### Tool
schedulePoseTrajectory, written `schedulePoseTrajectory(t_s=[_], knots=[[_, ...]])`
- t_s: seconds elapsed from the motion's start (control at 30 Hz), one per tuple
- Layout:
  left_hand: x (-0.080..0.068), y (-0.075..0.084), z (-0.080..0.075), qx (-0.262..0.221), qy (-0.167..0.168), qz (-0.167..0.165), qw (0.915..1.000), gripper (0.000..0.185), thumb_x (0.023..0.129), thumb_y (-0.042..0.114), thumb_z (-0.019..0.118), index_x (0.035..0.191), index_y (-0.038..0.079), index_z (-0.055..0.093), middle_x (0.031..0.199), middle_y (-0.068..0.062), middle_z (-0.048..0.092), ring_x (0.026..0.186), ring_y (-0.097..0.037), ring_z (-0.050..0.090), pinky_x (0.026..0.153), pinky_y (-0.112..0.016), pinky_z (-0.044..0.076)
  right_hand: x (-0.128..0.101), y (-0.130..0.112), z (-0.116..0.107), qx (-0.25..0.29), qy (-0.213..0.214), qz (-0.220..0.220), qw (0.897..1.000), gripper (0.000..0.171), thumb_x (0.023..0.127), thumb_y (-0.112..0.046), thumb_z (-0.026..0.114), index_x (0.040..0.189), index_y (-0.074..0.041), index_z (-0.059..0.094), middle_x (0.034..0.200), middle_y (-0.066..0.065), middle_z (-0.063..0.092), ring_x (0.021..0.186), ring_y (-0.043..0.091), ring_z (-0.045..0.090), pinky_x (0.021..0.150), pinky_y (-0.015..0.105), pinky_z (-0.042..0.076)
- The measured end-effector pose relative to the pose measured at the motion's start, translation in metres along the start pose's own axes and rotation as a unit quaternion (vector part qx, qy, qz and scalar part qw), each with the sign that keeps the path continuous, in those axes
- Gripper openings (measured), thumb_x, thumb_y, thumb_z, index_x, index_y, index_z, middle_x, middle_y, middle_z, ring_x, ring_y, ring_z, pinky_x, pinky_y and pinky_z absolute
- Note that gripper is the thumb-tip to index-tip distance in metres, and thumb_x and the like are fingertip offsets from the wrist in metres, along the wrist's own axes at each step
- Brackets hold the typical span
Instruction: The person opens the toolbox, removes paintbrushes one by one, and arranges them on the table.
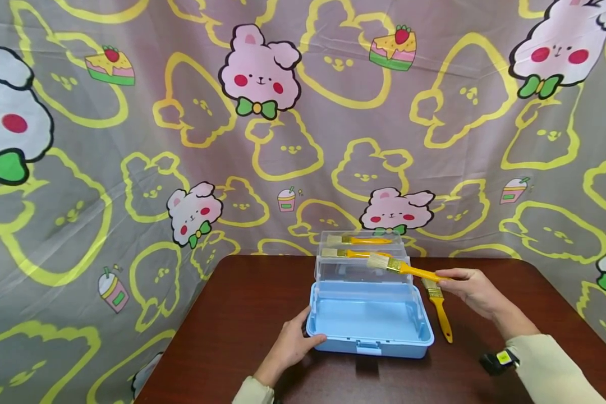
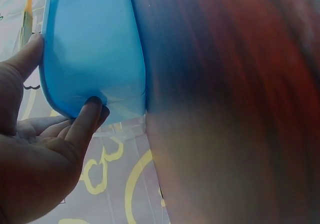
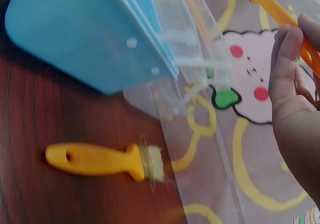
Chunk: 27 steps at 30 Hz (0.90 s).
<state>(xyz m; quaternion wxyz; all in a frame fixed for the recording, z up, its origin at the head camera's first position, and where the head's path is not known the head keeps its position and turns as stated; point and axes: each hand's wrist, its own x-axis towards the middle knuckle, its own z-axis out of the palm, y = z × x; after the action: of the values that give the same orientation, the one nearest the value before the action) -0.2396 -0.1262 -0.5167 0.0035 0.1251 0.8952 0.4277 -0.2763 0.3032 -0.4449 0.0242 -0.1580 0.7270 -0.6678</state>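
- while your right hand pinches its yellow handle, the held brush hangs in the air over the right back corner of the blue box, with its bristles pointing left at the clear trays.
- in the right wrist view your fingers curl round that orange-yellow handle.
- the clear trays stand up behind the blue box, and two more brushes lie in them, one above the other.
- your left hand grips the blue box at its front left corner, thumb on the rim and fingers under the side.
- another brush, the loose brush, lies flat on the brown table just right of the box, with nothing touching it.
- a bunny cloth hangs behind the table.
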Motion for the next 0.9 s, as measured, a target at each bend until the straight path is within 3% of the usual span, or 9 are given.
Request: schedulePoseTrajectory(t_s=[0.23,0.6,0.9], knots=[[0.0,0.001,0.0,0.009,0.004,0.002,0.9999,0.082,0.08,0.038,0.075,0.144,0.001,0.037,0.137,-0.018,0.048,0.124,-0.029,0.046,0.097,-0.051,0.039,-0.016,0.007,-0.029,0.055,-0.015,-0.022,0.998,0.029,0.093,0.003,0.055,0.104,-0.015,0.074,0.096,-0.004,0.069,0.086,0.012,0.066,0.077,0.021,0.051],[0.0,0.001,-0.002,0.004,0.004,0.01,0.9999,0.082,0.081,0.036,0.075,0.144,0.0,0.037,0.137,-0.018,0.048,0.123,-0.028,0.047,0.098,-0.05,0.039,-0.041,0.023,-0.076,0.187,-0.032,-0.017,0.982,0.034,0.095,0.008,0.048,0.108,-0.011,0.073,0.102,-0.001,0.067,0.091,0.013,0.066,0.079,0.023,0.051],[0.0,0.001,-0.002,0.002,0.005,0.01,0.9999,0.082,0.081,0.037,0.075,0.143,0.0,0.037,0.137,-0.018,0.048,0.123,-0.029,0.047,0.097,-0.051,0.039,-0.055,0.045,-0.106,0.239,-0.015,-0.005,0.971,0.034,0.096,0.006,0.046,0.106,-0.011,0.074,0.103,-0.003,0.068,0.092,0.012,0.066,0.079,0.023,0.051]])
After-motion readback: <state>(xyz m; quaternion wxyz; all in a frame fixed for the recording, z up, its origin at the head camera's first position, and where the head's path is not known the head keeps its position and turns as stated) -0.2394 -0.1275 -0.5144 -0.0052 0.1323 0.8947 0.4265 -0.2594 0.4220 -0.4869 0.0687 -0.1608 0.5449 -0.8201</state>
